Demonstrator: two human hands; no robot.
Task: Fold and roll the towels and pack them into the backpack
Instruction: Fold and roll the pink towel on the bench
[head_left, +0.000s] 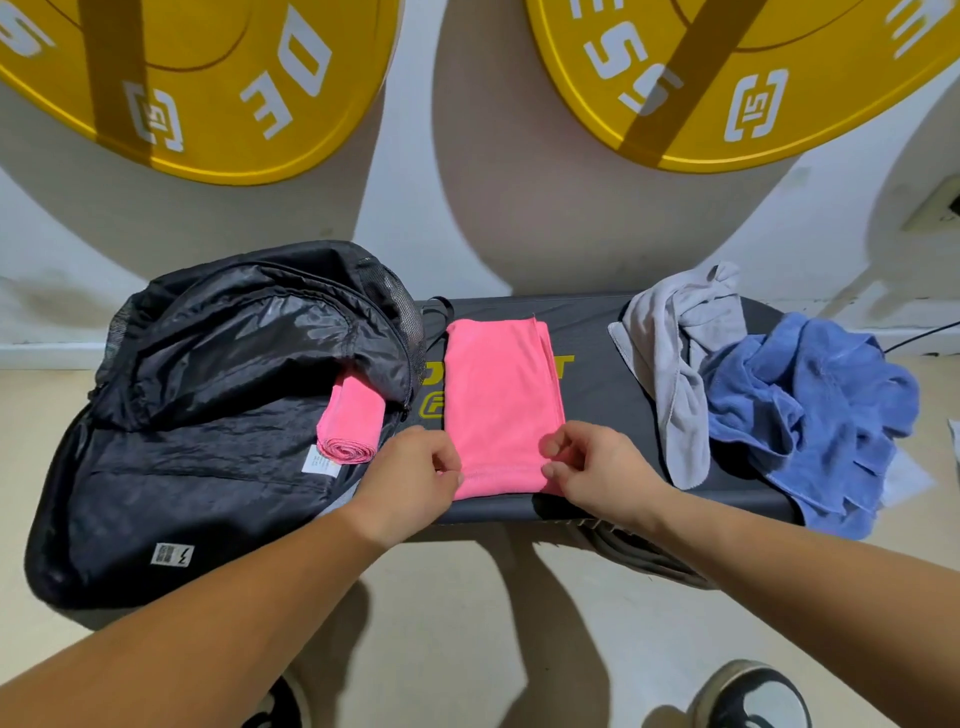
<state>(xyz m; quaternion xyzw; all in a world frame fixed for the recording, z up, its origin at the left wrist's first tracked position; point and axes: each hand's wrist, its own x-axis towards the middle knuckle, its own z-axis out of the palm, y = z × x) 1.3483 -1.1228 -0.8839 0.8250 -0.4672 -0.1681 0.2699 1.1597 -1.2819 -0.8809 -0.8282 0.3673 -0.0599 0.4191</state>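
Pink folded towel (501, 405) | left hand (410, 478) and right hand (597, 467) pinch its near corners | bench lettering (565, 365) partly covered

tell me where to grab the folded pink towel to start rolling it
Grip the folded pink towel at both corners of its near short edge, coming from the near side of the bench. It lies flat as a long strip running away from you, so a roll would probably start best there and run straight.
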